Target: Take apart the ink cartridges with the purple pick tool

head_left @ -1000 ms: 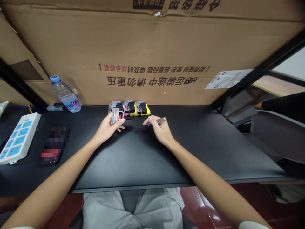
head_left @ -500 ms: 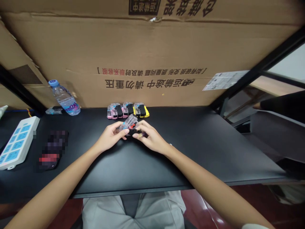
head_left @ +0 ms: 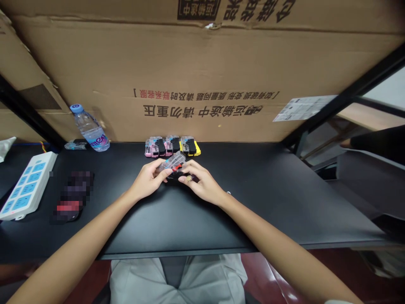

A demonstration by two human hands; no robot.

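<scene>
In front of me, above the black tabletop, both hands meet around a clear plastic ink cartridge (head_left: 173,161) with black and red parts. My left hand (head_left: 151,178) grips its left side, thumb across the near face. Fingers of my right hand (head_left: 202,182) are closed at the black part on its right. A small dark piece with a round yellowish end (head_left: 189,178) shows among the right fingers; its kind is unclear. Just behind stand similar cartridges in a row: pink ones (head_left: 156,147) on the left and a yellow one (head_left: 190,146) on the right.
Left on the black table (head_left: 265,198) are a water bottle (head_left: 95,131), a clear-and-black item (head_left: 76,145), a white power strip (head_left: 30,185) and a pixelated dark object (head_left: 76,194). Cardboard (head_left: 205,63) stands behind. A small white bit (head_left: 228,193) lies by my right wrist.
The view has shifted slightly, so the background sits a little further right. Both hands keep hold of the cartridge, which looks tilted a little lower.
</scene>
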